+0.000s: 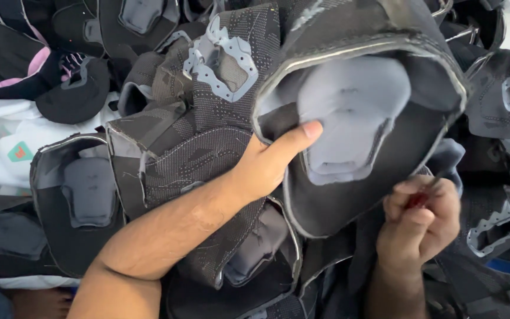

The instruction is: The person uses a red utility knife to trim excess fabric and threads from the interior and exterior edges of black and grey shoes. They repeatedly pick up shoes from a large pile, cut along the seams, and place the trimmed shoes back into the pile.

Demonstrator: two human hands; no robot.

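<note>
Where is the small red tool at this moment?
In the head view, the small red tool is at lower right, pinched in the right hand, just below the black shoe upper that the left hand holds.

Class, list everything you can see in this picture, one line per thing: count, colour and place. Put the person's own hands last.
Held shoe upper: one, black with a grey inner pad, upper centre, opened towards the camera.
Pile of shoe uppers: too many to count, black and dark grey knit with grey trim, filling the view.
Pink-edged upper: one, black with pink trim, top left.
White fabric: white with a small green and orange patch, left side under the uppers.
Small tool: one, red part showing, inside the right fist; kind unclear.
Left hand: thumb pressed on the held upper's rim.
Right hand: fingers closed round the small tool, lower right.
</note>
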